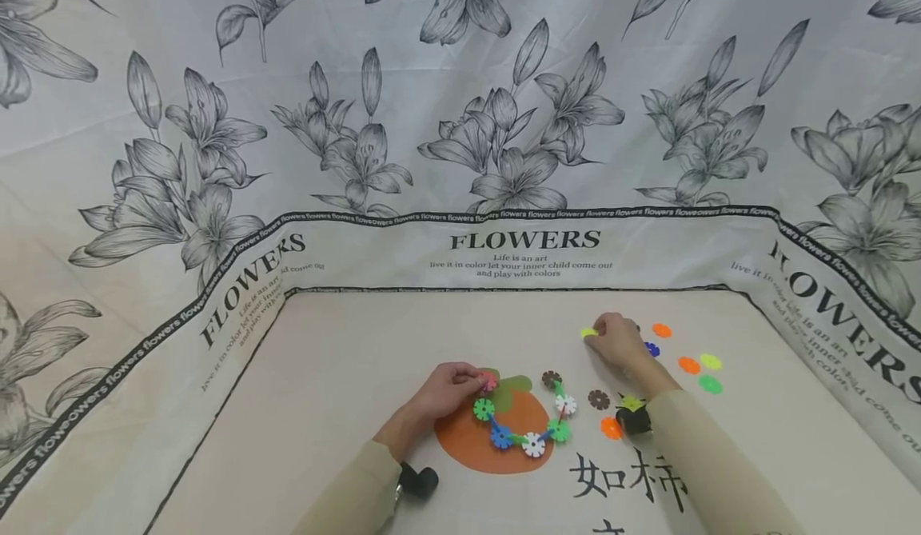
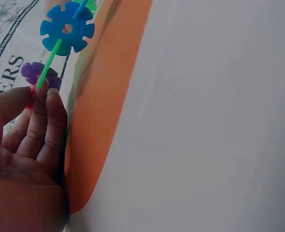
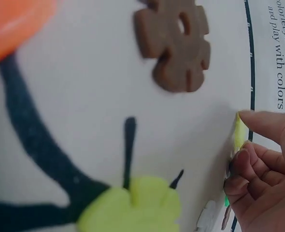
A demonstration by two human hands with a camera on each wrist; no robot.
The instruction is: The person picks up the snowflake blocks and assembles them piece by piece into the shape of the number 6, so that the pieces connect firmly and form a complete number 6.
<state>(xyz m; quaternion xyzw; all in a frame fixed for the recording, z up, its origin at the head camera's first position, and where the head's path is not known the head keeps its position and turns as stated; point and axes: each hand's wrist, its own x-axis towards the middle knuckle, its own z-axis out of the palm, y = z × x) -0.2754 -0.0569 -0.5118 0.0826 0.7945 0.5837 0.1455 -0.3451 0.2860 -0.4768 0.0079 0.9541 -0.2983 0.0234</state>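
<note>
My left hand (image 1: pixel 449 389) pinches a red-pink notched disc (image 1: pixel 489 381) at one end of a curved chain of linked discs. The chain has a green disc (image 1: pixel 484 409), a blue disc (image 1: pixel 501 437), a white disc (image 1: pixel 533 444) and others, ending at a brown disc (image 1: pixel 552 380). In the left wrist view, a purple disc (image 2: pixel 32 72) shows just beyond the fingertips. Farther right, my right hand (image 1: pixel 620 341) pinches a yellow disc (image 1: pixel 588 333); the right wrist view shows this yellow disc (image 3: pixel 239 130) edge-on between thumb and fingers.
Loose discs lie around my right arm: brown (image 1: pixel 599 399), orange (image 1: pixel 612 428), blue (image 1: pixel 651 349) and green (image 1: pixel 710 384), among several others. The chain overlaps a printed orange persimmon (image 1: pixel 460 443) on the pale cloth. Flower-printed fabric (image 1: pixel 518 251) rises at the back and sides.
</note>
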